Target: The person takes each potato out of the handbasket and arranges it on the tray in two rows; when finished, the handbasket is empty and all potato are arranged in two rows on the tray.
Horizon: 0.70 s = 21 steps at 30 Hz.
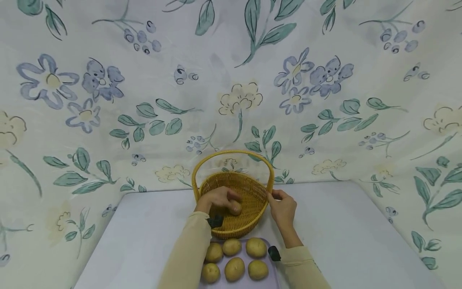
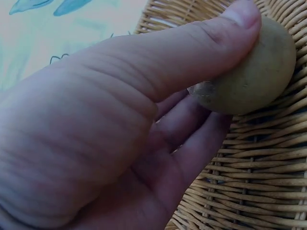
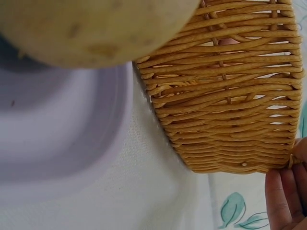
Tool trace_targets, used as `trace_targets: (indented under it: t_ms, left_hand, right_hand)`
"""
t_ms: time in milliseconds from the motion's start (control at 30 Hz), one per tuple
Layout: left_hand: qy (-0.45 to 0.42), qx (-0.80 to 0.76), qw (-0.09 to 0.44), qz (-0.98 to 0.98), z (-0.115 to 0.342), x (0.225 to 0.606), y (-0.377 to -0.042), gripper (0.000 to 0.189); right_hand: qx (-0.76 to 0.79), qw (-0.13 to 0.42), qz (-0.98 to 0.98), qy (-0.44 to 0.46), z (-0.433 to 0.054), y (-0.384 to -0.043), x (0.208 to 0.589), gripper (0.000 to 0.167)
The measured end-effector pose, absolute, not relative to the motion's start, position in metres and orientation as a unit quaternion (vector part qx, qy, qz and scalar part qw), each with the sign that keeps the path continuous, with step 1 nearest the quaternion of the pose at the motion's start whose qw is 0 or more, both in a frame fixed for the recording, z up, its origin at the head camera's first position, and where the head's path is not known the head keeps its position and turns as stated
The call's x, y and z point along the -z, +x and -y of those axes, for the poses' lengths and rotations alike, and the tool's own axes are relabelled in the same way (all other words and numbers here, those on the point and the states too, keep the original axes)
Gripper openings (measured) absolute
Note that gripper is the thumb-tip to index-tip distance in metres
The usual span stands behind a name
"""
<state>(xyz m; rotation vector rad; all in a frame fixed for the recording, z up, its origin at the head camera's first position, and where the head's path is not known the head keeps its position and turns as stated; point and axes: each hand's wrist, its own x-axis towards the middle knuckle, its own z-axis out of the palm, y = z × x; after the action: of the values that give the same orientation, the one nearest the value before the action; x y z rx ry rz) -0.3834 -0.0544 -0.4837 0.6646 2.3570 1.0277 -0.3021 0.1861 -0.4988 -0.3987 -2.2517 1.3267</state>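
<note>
My left hand (image 1: 217,196) is inside the yellow-brown wicker basket (image 1: 236,234), holding a potato (image 1: 236,208) low over its woven bottom. In the left wrist view, the thumb of the left hand (image 2: 96,115) lies along the top of the potato (image 2: 261,72), with fingers beneath it. Whether the potato touches the wicker cannot be told. My right hand (image 1: 284,208) grips the basket's right rim near the foot of its arched handle (image 1: 232,151). In the right wrist view, the right hand's fingers (image 3: 277,196) pinch the edge of the basket (image 3: 225,110).
In front of the basket lies a pale purple tray (image 1: 275,273) with several potatoes (image 1: 234,269) in two rows; the left sleeve covers part of it. A white table (image 1: 335,233) extends on both sides. Behind stands a floral cloth backdrop (image 1: 202,80).
</note>
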Motion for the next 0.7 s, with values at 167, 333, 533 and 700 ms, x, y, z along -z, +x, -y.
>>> trace_targets:
  t_ms: [167,333,533,700]
  left_hand:
    - [0.240,-0.355,0.229,-0.874,0.0544,0.4848,-0.3821,0.036]
    - [0.248,-0.350,0.212,-0.878,0.0536,0.4836,-0.3828,0.027]
    - [0.240,-0.367,0.196,-0.877,0.0538,0.4838,-0.3841,0.025]
    - [0.235,-0.389,0.180,-0.872,0.0513,0.4839,-0.3846,0.028]
  right_hand:
    - [-0.489,0.236,0.827,-0.148,-0.1857,-0.3009,0.4978,0.018]
    - [-0.490,0.237,0.826,-0.146,-0.1852,-0.3011,0.4962,0.018]
    - [-0.490,0.236,0.826,-0.147,-0.1845,-0.3014,0.4964,0.017]
    - [-0.491,0.236,0.825,-0.151,-0.1851,-0.2998,0.4970,0.018]
